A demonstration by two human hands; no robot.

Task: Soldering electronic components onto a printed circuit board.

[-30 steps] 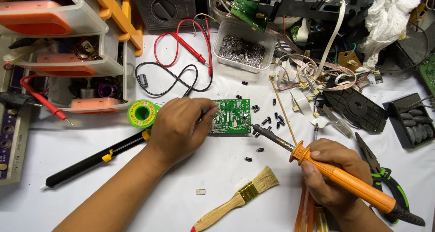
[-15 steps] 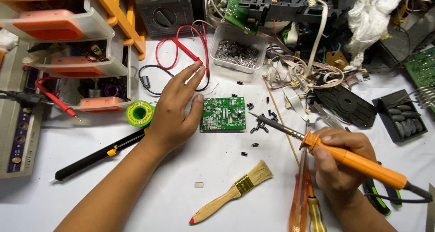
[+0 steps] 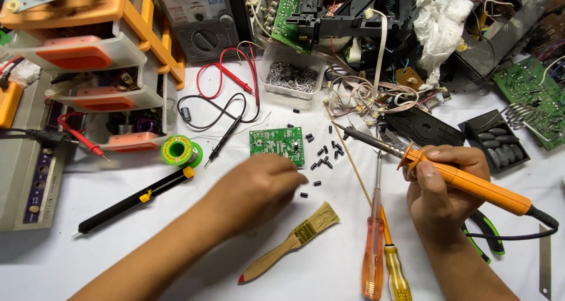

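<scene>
Now the right hand (image 3: 444, 189) has its fingers wrapped tight round the orange soldering iron (image 3: 465, 180), tip aimed up-left above the white surface (image 3: 70, 260). Left hand (image 3: 259, 189), blurred, hovers loosely curled and empty just below the small green circuit board (image 3: 276, 144), beside scattered black components (image 3: 323, 157).

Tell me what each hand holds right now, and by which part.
The right hand holds the soldering iron by its orange handle. The left hand is blurred above the table; whether it holds anything cannot be told.
</scene>
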